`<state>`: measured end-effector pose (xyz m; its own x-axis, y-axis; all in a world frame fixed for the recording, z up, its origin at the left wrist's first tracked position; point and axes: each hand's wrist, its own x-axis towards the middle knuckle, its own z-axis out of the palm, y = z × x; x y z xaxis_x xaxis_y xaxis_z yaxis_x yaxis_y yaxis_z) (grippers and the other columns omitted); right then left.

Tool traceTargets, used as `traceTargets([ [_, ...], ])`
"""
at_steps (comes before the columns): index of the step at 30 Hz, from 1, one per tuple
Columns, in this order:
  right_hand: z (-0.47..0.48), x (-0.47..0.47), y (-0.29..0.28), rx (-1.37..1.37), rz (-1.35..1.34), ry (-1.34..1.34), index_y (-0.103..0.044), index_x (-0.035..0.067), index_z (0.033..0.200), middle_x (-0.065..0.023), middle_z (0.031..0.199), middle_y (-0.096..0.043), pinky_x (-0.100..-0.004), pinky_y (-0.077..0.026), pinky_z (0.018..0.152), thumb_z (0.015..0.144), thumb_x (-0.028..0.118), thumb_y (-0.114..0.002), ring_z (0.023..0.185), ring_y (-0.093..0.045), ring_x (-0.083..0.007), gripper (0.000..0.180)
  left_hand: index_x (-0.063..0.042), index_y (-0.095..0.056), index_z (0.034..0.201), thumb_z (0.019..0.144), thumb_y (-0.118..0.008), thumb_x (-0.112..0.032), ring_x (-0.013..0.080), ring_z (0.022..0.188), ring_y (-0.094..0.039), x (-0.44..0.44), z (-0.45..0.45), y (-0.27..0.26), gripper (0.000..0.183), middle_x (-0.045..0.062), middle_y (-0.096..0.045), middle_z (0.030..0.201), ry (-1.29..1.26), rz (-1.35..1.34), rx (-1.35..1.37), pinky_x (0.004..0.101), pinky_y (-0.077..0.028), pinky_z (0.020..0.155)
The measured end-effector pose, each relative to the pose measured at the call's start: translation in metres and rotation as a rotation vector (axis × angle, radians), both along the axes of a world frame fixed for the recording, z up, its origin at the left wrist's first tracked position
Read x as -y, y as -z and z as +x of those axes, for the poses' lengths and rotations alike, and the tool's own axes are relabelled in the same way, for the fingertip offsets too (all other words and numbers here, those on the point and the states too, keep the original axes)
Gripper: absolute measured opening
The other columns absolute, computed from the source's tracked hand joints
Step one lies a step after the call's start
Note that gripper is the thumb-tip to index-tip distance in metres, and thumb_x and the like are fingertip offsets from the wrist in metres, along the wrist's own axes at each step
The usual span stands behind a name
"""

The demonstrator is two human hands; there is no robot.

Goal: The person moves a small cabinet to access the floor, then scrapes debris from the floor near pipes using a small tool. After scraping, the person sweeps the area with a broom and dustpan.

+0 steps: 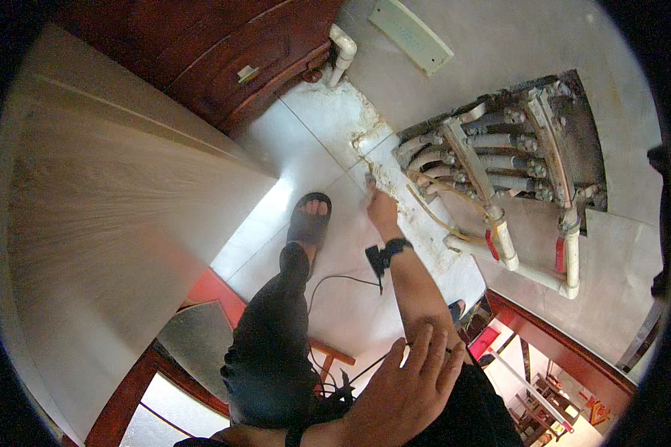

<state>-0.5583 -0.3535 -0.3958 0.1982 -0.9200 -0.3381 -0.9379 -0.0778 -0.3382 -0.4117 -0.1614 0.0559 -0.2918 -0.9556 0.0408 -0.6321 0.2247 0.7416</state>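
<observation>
My right hand [382, 208] reaches down to the rough, broken edge of the pale floor tiles [341, 195], beside the wall. Its fingers are closed together around a small, blurred dark thing [369, 177], which I cannot identify. A black strap with a small black device [377, 260] sits on that wrist, with a thin cable hanging from it. Nearer to me, my left hand [411, 377] lies palm down at my right forearm, fingers slightly apart. A pipe manifold [509, 151] fills a rough recess in the wall, right of my right hand. Thin yellow tubing [433, 215] hangs below it.
White pipes [537, 277] with red valve handles [560, 254] run below the recess. A white elbow pipe [344, 47] rises near the dark red wooden panel [246, 50]. A wood-grain panel [123, 201] stands at left. My sandalled foot [310, 218] is on the tiles.
</observation>
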Motion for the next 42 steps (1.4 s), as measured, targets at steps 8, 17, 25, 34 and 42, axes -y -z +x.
traceTargets([
  [8,0.008,-0.001,-0.005,-0.123,0.138,-0.055,-0.063,0.017,0.139,-0.0254,0.107,-0.072,-0.0497,-0.057,0.084,0.089,0.006,-0.059,0.098,-0.071,-0.0408,0.052,0.001,-0.062,0.131,0.096,-0.058,-0.017,0.0362,0.125,-0.056,0.000,0.002,0.001,0.039,0.027,-0.057,0.135,-0.007,0.014,-0.003,0.0434,-0.052,0.093],
  [17,0.014,0.012,-0.001,0.034,-0.020,-0.044,-0.064,0.006,0.128,-0.0236,0.103,-0.073,-0.0531,-0.055,0.088,0.087,0.015,-0.061,0.092,-0.070,-0.0449,0.042,0.001,-0.062,0.129,0.096,-0.059,-0.018,0.0356,0.126,-0.055,0.001,0.005,0.000,0.038,0.024,-0.058,0.135,-0.015,0.005,-0.012,0.0432,-0.052,0.094],
  [25,0.023,0.010,0.004,-0.017,0.061,-0.029,-0.059,0.017,0.143,-0.0241,0.106,-0.072,-0.0518,-0.056,0.086,0.089,0.013,-0.061,0.096,-0.070,-0.0431,0.054,0.001,-0.062,0.130,0.096,-0.059,-0.018,0.0358,0.126,-0.055,0.002,0.007,0.001,0.038,0.025,-0.058,0.135,0.004,0.021,-0.012,0.0420,-0.052,0.093],
  [34,0.034,0.007,0.004,-0.033,0.029,-0.031,-0.065,0.008,0.134,-0.0231,0.102,-0.073,-0.0506,-0.056,0.087,0.085,0.005,-0.060,0.094,-0.071,-0.0430,0.050,0.000,-0.062,0.131,0.096,-0.058,-0.018,0.0363,0.127,-0.055,0.000,0.008,0.001,0.039,0.025,-0.058,0.136,-0.021,0.060,-0.015,0.0425,-0.052,0.093],
  [42,0.026,0.000,-0.005,-0.109,0.005,-0.023,-0.070,0.011,0.125,-0.0288,0.094,-0.071,-0.0534,-0.055,0.084,0.095,0.015,-0.055,0.089,-0.069,-0.0463,0.033,0.001,-0.062,0.131,0.096,-0.058,-0.017,0.0363,0.126,-0.055,-0.001,0.011,0.001,0.040,0.024,-0.058,0.135,-0.038,0.002,-0.003,0.0435,-0.051,0.094],
])
